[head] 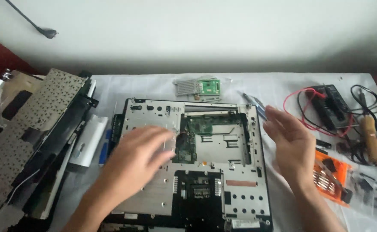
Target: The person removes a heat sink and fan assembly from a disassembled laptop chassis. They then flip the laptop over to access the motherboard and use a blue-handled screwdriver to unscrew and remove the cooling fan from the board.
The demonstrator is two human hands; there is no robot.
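Mid-teardown: both grips are hanging open and empty, left hand (143, 150) seemingly touching the laptop chassis (223, 189) at centre frame, right hand (289, 144) hovering beside; lifting needs firm edge holds.

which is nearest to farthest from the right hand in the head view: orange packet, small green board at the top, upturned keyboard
Measured from the right hand:
1. orange packet, just right of the wrist, nearest.
2. small green board, up and to the left, beyond the laptop chassis.
3. upturned keyboard, at the far left edge, farthest.
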